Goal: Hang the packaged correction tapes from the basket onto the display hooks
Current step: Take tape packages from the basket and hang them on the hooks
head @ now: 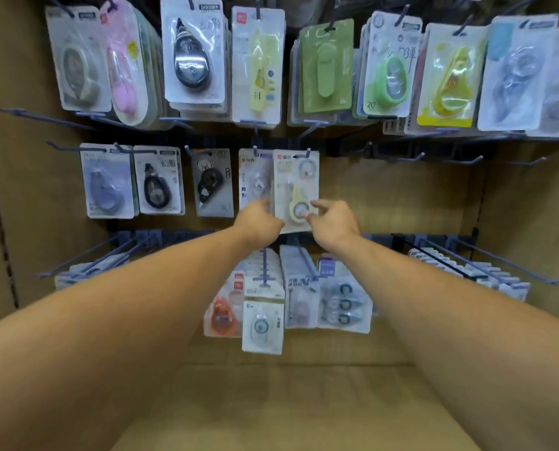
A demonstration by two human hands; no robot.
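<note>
Both hands reach the yellow correction tape pack [296, 190], hanging on a middle-row hook [308, 153] at centre. The left hand [258, 221], at its 8 o'clock, pinches the edge; right hand [333, 222], at 4 o'clock, has fingers [317, 203] loosely parted, touching it.

Both bare arms reach forward, converging. Left hand [258, 222] looks loosely curled, fingers blurred; right hand [332, 222], just beside it, pinches thumb toward forefinger.
</note>
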